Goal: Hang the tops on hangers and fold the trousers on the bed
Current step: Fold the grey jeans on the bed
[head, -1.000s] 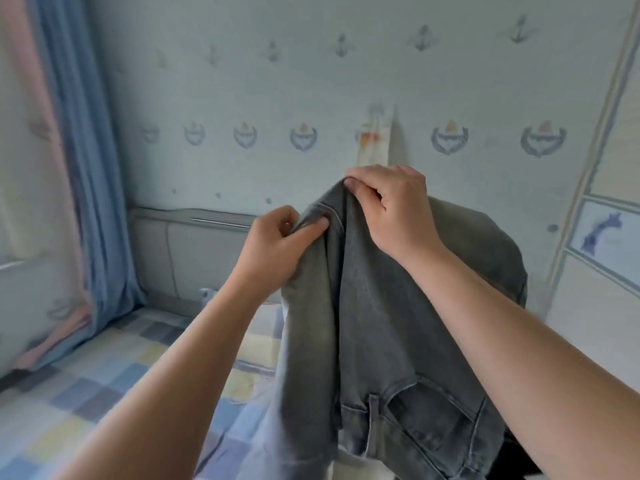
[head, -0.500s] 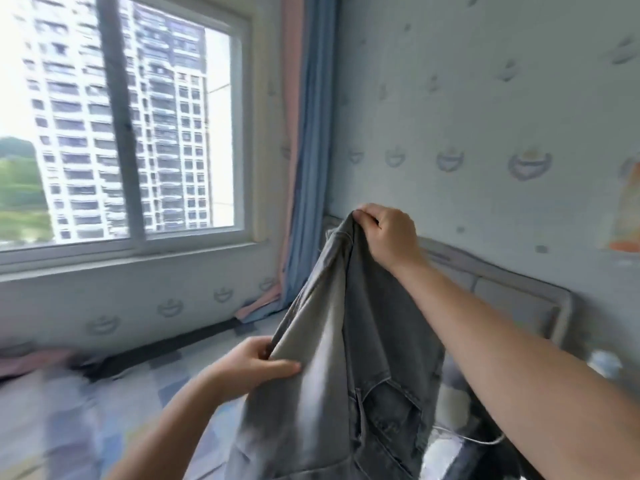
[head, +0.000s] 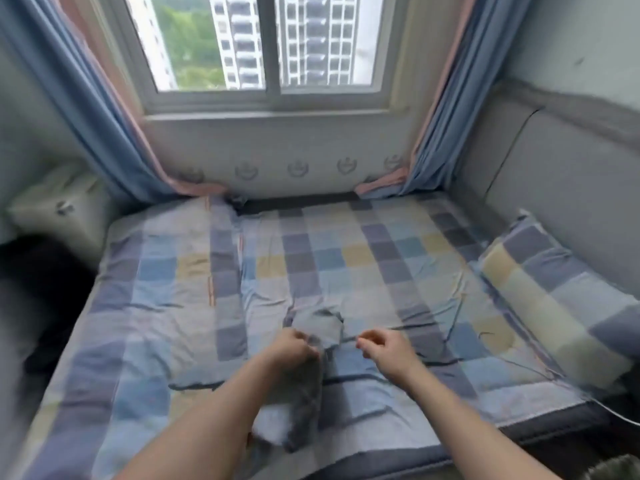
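Note:
Grey jeans lie bunched in a narrow strip on the checked bed sheet, running from between my hands back toward me. My left hand grips the jeans near their far end, fingers curled into the cloth. My right hand hovers just to the right of the jeans with its fingers curled. A small gap seems to separate it from the denim, and blur hides whether it pinches an edge. No tops or hangers are in view.
A checked pillow lies along the bed's right side by the grey padded headboard. Blue and pink curtains frame the window beyond the bed. A pale box sits at the left.
I have turned from the wall to face the window and bed. The jeans, held up in the air before, have come down onto the sheet, and both hands have dropped low.

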### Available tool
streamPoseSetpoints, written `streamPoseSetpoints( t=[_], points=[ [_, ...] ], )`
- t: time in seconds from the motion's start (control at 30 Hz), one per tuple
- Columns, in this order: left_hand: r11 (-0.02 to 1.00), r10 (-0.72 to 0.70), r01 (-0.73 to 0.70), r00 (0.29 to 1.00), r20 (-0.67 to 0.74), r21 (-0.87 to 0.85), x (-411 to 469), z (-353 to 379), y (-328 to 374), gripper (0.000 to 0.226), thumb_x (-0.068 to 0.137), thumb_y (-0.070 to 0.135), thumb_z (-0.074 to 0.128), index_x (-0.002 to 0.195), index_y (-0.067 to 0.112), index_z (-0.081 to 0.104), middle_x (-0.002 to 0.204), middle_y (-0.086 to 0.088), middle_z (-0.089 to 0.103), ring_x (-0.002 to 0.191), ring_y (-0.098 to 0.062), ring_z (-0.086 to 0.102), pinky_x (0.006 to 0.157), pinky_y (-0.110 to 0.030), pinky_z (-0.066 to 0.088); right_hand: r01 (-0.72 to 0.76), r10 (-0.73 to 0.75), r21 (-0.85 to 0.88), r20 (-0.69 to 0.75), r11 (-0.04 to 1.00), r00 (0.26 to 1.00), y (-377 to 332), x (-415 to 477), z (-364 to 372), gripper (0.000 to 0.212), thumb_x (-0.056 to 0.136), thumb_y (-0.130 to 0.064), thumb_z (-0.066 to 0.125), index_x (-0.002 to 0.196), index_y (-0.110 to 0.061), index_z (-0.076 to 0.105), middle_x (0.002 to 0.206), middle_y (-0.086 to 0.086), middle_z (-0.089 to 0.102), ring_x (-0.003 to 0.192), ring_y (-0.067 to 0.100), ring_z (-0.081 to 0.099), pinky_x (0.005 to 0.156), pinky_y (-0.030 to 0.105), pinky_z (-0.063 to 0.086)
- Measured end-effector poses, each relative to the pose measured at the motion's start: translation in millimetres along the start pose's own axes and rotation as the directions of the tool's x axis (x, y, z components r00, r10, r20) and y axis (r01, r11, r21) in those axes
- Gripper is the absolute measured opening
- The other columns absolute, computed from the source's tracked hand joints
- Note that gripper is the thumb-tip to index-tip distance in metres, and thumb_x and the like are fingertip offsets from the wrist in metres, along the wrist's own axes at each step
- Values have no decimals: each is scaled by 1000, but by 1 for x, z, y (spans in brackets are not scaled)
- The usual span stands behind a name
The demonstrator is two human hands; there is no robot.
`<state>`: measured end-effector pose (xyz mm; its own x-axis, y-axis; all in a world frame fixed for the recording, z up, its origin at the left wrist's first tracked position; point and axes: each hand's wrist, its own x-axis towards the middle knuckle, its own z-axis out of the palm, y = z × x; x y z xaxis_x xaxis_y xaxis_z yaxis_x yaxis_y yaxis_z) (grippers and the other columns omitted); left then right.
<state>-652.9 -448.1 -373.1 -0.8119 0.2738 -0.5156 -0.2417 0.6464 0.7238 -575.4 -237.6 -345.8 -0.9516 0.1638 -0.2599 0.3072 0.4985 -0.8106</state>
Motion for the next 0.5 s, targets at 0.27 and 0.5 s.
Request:
streamPoseSetpoints(
  t=[0.27,0.5],
  points=[
    [723,-139,47,987,-78,-690,14,53,14,54,72,-5,68,125,-11,60,121,-24,67,108,-35,65,94,-38,52,-238,192,73,392,968,900,100,5,26,89,69,-55,82,140,-22,41,140,-4,49,126,14,52,106,36,45],
    [481,-197,24,977,-81,-877,5,52,38,39,92,-7,56,131,-2,59,125,-13,68,109,-30,64,105,-39,44,-176,134,82,375,981,918,123,56,7,48,74,-35,83,115,-28,60,111,-4,70,104,16,66,91,42,54]
  ],
)
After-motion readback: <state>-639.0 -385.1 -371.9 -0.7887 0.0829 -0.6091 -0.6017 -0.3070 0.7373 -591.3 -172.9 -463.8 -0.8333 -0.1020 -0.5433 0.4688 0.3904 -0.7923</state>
